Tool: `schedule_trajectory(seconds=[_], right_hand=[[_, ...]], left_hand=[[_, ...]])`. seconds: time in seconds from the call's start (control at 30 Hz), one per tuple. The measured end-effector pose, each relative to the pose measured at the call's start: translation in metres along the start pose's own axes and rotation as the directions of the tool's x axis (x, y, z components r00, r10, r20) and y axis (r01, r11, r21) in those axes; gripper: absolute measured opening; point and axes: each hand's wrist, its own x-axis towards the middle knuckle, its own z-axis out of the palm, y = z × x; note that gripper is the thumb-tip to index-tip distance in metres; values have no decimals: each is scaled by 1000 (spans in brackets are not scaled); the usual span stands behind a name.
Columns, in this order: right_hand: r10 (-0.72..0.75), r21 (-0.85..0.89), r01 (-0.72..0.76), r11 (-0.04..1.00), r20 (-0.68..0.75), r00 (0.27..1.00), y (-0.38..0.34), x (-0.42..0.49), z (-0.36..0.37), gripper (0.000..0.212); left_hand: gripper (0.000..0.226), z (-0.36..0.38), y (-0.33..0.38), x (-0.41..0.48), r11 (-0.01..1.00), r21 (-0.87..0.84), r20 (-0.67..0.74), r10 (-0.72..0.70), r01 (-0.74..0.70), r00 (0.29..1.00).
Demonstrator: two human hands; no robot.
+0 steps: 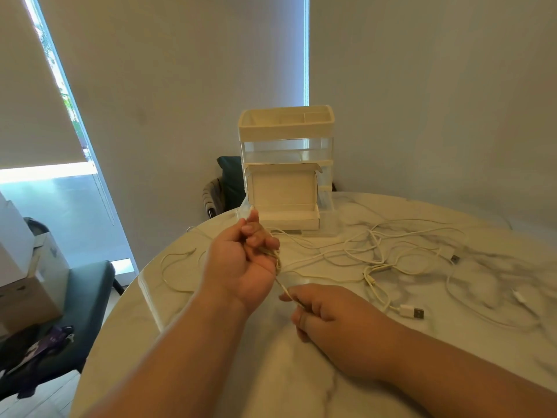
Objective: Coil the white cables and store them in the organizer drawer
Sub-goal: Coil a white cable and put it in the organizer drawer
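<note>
My left hand [244, 260] is raised over the marble table, fingers curled round loops of a thin white cable [281, 285]. The same cable runs down taut to my right hand [328, 312], which pinches it between thumb and fingers just above the tabletop. Several more white cables [376, 251] lie tangled across the table to the right, one ending in a USB plug [413, 312]. The white organizer [286, 140] stands at the table's far edge, its lower drawer [289, 215] pulled out toward me.
The round marble table [271, 372] fills the lower frame. A loose cable loop [174, 267] lies left of my left hand. A dark green chair [87, 297] and cardboard boxes [27, 282] stand to the left; another chair [226, 182] is behind the organizer.
</note>
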Motion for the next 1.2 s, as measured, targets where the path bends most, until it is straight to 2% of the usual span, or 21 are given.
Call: schedule_trajectory(seconds=[0.07, 0.27, 0.5, 0.67, 0.77, 0.83, 0.97, 1.07, 1.13, 1.2], right_hand=[[-10, 49, 13, 999, -59, 998, 0, 0, 2, 24], [36, 31, -28, 999, -264, 964, 10, 6, -5, 19], [88, 56, -75, 996, -266, 960, 12, 7, -5, 18], [110, 61, -100, 993, -177, 978, 11, 6, -3, 19], [96, 72, -82, 994, -210, 973, 11, 8, -4, 18], [86, 71, -71, 995, -238, 968, 12, 8, -5, 17], [70, 68, -55, 996, -236, 969, 11, 6, -4, 14], [41, -2, -42, 999, -248, 968, 10, 6, -6, 14], [8, -86, -30, 996, -248, 969, 10, 5, -7, 17], [-39, -190, -13, 982, -267, 963, 9, 4, -6, 21]], left_hand=[[28, -1, 0, 1, 996, 86, -1, 27, -27, 1000], [30, 4, -4, -2, 963, 259, -29, 92, -81, 995], [30, 10, -2, -7, 970, 240, -124, 79, -47, 989], [27, 13, 0, -9, 976, 204, -111, 100, -76, 989], [28, 9, 1, -7, 965, 244, -71, 114, -93, 991], [29, 7, -1, -6, 935, 333, -15, 131, -119, 991], [25, 4, -10, -4, 815, 544, 89, 179, -199, 980], [21, 2, -15, -4, 693, 683, 132, 195, -232, 972], [19, -3, -22, -4, 461, 831, 223, 238, -312, 945], [19, -7, -30, -5, 245, 897, 317, 228, -369, 921]])
